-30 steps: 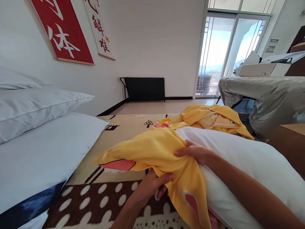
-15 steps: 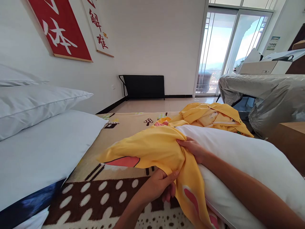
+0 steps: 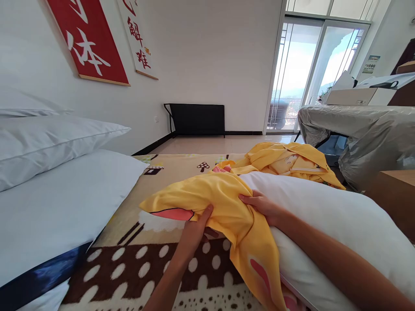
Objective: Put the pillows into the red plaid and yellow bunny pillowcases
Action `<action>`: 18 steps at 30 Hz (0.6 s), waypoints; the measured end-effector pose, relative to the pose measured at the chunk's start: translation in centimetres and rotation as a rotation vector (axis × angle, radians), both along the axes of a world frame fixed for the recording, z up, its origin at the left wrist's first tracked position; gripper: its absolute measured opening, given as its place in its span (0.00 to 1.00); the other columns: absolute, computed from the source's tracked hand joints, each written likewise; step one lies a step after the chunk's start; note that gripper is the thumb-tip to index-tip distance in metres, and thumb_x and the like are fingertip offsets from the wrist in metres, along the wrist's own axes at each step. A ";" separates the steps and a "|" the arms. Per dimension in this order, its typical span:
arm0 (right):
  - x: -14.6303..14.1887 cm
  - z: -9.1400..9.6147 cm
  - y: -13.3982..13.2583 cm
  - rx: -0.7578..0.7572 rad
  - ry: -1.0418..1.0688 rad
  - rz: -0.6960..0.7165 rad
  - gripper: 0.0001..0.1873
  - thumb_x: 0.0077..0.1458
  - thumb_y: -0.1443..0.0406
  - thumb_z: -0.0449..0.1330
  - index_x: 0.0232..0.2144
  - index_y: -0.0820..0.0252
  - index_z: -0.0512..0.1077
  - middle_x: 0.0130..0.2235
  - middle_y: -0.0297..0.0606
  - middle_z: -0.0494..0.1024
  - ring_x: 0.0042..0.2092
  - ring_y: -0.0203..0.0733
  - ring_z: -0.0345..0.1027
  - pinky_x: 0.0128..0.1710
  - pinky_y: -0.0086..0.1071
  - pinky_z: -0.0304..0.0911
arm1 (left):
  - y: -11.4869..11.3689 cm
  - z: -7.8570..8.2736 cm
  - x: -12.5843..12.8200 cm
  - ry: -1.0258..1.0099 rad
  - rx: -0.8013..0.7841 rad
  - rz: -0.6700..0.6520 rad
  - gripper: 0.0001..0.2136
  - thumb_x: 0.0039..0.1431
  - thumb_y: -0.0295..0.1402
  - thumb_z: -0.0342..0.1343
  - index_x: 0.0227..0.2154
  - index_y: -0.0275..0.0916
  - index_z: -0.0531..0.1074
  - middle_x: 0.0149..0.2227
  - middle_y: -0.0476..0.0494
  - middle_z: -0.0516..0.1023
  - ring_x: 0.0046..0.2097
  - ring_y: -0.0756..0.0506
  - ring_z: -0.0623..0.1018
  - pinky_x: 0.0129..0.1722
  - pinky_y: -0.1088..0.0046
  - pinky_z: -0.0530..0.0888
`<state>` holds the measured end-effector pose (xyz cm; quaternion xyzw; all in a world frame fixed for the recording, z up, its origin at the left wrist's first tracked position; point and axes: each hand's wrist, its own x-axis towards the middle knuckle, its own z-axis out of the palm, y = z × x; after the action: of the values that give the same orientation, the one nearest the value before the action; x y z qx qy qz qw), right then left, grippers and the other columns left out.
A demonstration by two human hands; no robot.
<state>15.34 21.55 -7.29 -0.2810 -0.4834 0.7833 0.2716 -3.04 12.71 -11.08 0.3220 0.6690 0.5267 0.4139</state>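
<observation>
A yellow pillowcase [image 3: 207,190] with pink printed patches lies bunched over the near left end of a plump white pillow [image 3: 320,216]. Its pointed corner reaches left, and another fold hangs down toward me. My left hand [image 3: 196,226] pinches the lower edge beside the pink patch, thumb on top and the other fingers partly hidden beneath. My right hand [image 3: 264,207] grips the pillowcase where it meets the pillow, thumb lying on the cloth. How far the pillow reaches inside the yellow cloth is hidden.
Under everything spreads a patterned brown-and-beige blanket [image 3: 129,263]. More yellow fabric [image 3: 279,157] is heaped behind the pillow. White bedding [image 3: 65,185] is stacked at left. On the right stand a plastic-covered table [image 3: 356,125] and a cardboard box [image 3: 395,194].
My left hand has shifted left and up along the pillowcase's lower edge, taking a new grip near the pink patch. My right hand stays almost in place; the view has tilted slightly.
</observation>
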 end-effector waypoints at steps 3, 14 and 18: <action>0.0 -0.2 -0.1 0.008 0.010 0.034 0.19 0.41 0.61 0.69 0.36 0.62 0.71 0.34 0.40 0.79 0.34 0.40 0.74 0.36 0.30 0.69 | 0.8 -1.2 -0.7 -0.033 0.158 0.167 0.11 0.46 0.39 0.61 0.23 0.35 0.72 0.15 0.46 0.72 0.22 0.42 0.74 0.20 0.72 0.67; 0.6 -0.3 -4.3 -0.029 -0.008 0.222 0.18 0.39 0.67 0.67 0.37 0.63 0.73 0.38 0.39 0.78 0.39 0.41 0.73 0.43 0.31 0.66 | 2.5 -2.8 -3.5 -0.396 0.395 0.311 0.12 0.43 0.24 0.61 0.34 0.36 0.72 0.42 0.41 0.78 0.41 0.46 0.78 0.42 0.71 0.74; 3.7 0.6 -5.6 0.239 -0.320 0.372 0.14 0.41 0.63 0.67 0.32 0.64 0.75 0.35 0.35 0.76 0.38 0.39 0.69 0.40 0.29 0.63 | 2.6 -2.6 -3.9 -0.477 0.373 0.342 0.10 0.45 0.22 0.60 0.33 0.35 0.72 0.41 0.41 0.79 0.36 0.48 0.78 0.39 0.71 0.75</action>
<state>19.00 15.98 -6.69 -0.2734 -0.6525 0.7028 0.0744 -6.95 15.33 -13.69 0.1432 0.4899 0.7622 0.3981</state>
